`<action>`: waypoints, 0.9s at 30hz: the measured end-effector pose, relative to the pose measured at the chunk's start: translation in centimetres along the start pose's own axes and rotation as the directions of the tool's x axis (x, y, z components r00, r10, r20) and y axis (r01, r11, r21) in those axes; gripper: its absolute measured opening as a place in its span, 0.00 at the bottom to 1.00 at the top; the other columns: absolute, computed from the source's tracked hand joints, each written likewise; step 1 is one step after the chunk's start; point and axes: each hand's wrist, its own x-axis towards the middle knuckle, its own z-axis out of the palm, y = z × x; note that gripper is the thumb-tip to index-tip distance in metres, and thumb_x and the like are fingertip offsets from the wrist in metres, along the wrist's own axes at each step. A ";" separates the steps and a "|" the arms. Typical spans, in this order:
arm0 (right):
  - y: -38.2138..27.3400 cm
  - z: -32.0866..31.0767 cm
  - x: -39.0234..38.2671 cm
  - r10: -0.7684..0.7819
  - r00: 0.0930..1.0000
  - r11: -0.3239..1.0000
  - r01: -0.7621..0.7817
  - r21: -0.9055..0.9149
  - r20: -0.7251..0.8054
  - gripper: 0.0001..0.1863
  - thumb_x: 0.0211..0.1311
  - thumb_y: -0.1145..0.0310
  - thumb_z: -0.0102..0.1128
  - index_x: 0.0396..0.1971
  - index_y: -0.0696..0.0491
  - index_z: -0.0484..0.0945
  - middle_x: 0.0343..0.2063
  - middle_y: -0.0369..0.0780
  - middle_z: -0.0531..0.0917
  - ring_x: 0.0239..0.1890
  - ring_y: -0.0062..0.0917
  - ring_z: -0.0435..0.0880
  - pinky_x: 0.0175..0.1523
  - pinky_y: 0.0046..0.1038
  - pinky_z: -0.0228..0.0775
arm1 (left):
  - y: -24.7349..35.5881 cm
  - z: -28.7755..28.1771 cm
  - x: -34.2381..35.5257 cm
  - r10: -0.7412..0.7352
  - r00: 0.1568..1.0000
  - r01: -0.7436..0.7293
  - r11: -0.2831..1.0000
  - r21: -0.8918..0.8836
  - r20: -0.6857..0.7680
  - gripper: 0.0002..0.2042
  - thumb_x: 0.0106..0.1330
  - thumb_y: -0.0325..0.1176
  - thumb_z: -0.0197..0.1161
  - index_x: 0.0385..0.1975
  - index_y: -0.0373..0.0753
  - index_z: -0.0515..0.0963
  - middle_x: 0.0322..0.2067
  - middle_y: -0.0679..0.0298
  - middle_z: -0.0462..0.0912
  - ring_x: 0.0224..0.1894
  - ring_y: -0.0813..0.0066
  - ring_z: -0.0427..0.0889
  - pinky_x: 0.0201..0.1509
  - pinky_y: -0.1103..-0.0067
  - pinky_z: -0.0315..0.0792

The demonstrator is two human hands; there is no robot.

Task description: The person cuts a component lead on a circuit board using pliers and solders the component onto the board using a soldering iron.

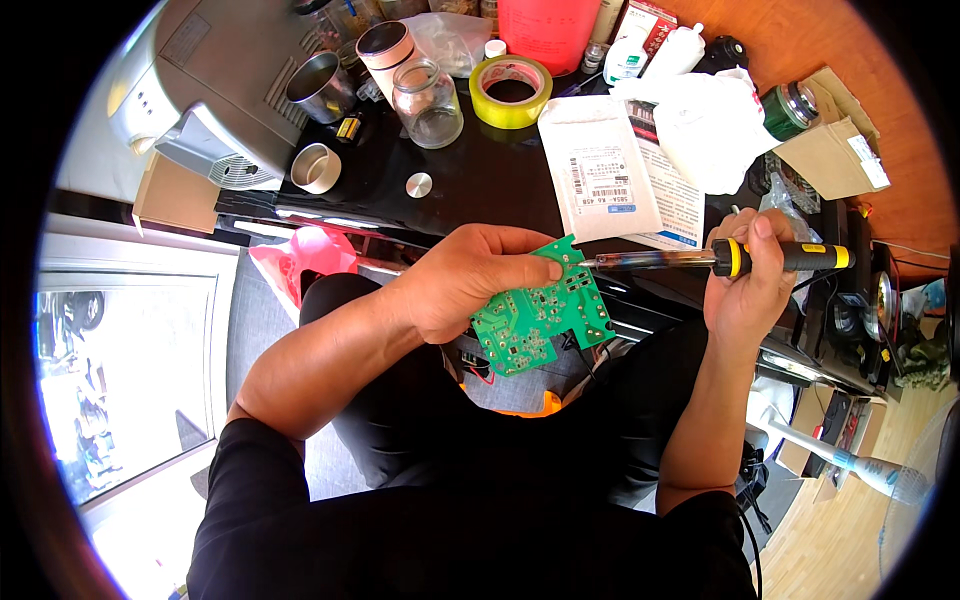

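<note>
My left hand [462, 280] grips a green circuit board [535, 325] by its upper left part, thumb on the face towards me. The board is held tilted above my lap, its side with solder joints and small parts showing. In my right hand [748, 283] is a soldering iron [655, 259] with a metal shaft and a black and yellow handle. Fingers and thumb wrap round that handle. Its shaft points left, and the tip is at the board's upper right part, close to my left thumb; whether it touches I cannot tell.
Across the black desk [480, 185] stand a glass jar [428, 105], a yellow tape roll [510, 92], a metal cup [320, 88] and a white mailer [600, 170]. A coffee machine [215, 90] is at the left. A fan [915, 490] stands at lower right. A pink bag [300, 262] hangs below the desk.
</note>
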 end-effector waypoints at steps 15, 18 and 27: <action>-0.1 0.4 -0.1 -0.029 1.000 0.999 0.028 -0.022 -0.011 0.10 0.65 0.69 0.61 0.27 0.55 0.72 0.24 0.37 0.75 0.29 0.19 0.73 0.37 0.22 0.65 | 0.0 0.2 0.0 -0.003 0.999 0.000 0.997 -0.072 -0.042 0.19 0.64 0.29 0.68 0.52 0.27 0.77 0.42 0.58 0.86 0.40 0.75 0.86 0.49 0.78 0.80; -0.1 0.5 -0.1 -0.032 0.999 0.999 0.031 -0.037 -0.023 0.10 0.64 0.69 0.61 0.27 0.55 0.72 0.24 0.37 0.75 0.29 0.19 0.72 0.37 0.23 0.64 | 0.1 0.2 0.0 -0.011 0.999 0.008 0.997 -0.080 -0.041 0.19 0.64 0.29 0.68 0.52 0.27 0.77 0.42 0.58 0.86 0.40 0.75 0.86 0.49 0.78 0.80; -0.1 0.4 0.0 -0.039 0.999 0.999 0.039 -0.023 -0.008 0.09 0.65 0.69 0.59 0.27 0.55 0.72 0.24 0.38 0.74 0.29 0.20 0.72 0.37 0.24 0.63 | 0.0 -0.2 0.1 -0.025 1.000 0.024 0.999 -0.042 -0.016 0.19 0.67 0.28 0.65 0.56 0.27 0.75 0.45 0.57 0.86 0.44 0.73 0.86 0.54 0.77 0.79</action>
